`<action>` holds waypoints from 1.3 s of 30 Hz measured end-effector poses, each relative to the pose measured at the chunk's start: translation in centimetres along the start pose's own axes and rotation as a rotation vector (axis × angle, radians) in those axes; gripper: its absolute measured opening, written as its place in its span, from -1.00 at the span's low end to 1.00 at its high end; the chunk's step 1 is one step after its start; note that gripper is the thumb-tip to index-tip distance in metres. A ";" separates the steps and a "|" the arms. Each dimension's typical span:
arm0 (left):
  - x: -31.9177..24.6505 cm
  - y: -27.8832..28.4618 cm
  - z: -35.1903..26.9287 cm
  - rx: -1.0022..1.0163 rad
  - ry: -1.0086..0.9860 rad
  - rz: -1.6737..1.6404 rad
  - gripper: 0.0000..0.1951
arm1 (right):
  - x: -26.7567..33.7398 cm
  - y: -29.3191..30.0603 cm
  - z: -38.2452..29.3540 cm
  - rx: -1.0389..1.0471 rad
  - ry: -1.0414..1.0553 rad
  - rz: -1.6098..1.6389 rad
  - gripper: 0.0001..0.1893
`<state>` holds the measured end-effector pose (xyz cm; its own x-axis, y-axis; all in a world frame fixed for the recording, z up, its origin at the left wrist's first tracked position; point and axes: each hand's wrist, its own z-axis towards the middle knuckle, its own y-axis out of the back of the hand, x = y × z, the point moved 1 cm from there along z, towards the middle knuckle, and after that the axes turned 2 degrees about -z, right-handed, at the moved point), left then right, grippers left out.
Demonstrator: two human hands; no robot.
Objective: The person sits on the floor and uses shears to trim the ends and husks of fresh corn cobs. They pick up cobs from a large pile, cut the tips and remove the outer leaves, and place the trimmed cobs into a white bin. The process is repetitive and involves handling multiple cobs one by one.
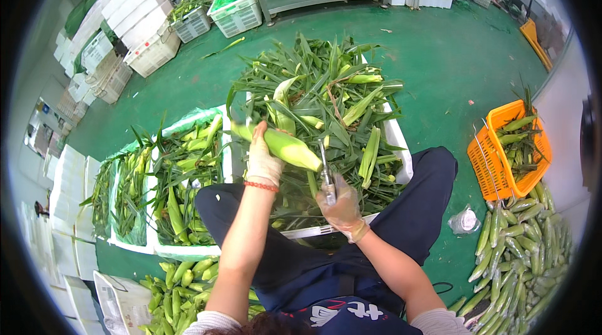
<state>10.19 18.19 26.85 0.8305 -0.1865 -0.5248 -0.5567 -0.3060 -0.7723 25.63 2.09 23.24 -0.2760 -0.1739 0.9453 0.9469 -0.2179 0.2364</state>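
Gloved and with a red beaded bracelet at the wrist, my left hand (264,156) grips an ear of corn (294,149) in its pale green husk. The ear slants down to the right, its narrower end close to the metal shears (325,170). My right hand (342,208), in a thin glove, is shut on the shears, which point away from me; whether the blades touch the ear I cannot tell. Below both hands, between my knees, a white crate (399,144) is heaped with loose green husks and leaves (324,86).
At left, white foam boxes (153,222) hold leafy corn; trimmed ears (181,295) lie below them. At right stand an orange basket (482,166) of corn and a pile of plastic-wrapped ears (517,250). A roll in clear plastic (464,220) lies on the green floor (437,53).
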 end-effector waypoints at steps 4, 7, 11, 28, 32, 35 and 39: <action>-3.9 -2.6 -2.2 0.246 0.077 0.328 -0.73 | -0.9 2.0 -1.4 0.339 -0.413 0.264 -0.53; -6.3 -3.3 -5.4 0.431 0.034 0.969 -0.58 | 1.7 3.4 0.2 0.378 -0.169 0.004 -0.39; -6.5 -3.0 -9.5 0.485 0.149 1.165 -0.36 | 3.0 3.4 4.1 0.527 -0.220 0.130 -0.33; -5.0 1.8 -11.1 0.555 0.297 0.966 -0.38 | 1.9 4.1 -3.8 0.602 -0.427 0.602 -0.42; -1.5 2.3 -13.7 0.678 0.200 0.908 -0.32 | 4.6 1.9 -0.5 0.486 -0.287 0.516 -0.38; -1.9 3.8 -13.2 0.732 0.709 0.455 -0.35 | 2.7 3.2 0.9 0.758 -0.447 0.662 -0.47; -1.7 5.4 -15.3 0.825 0.919 0.329 -0.39 | 3.5 2.9 -0.1 0.597 -0.606 1.135 -0.59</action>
<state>6.01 2.56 29.07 0.1743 -0.8183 -0.5477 -0.3083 0.4829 -0.8196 27.40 0.79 27.20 0.6381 0.4885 0.5952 0.5712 0.2181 -0.7913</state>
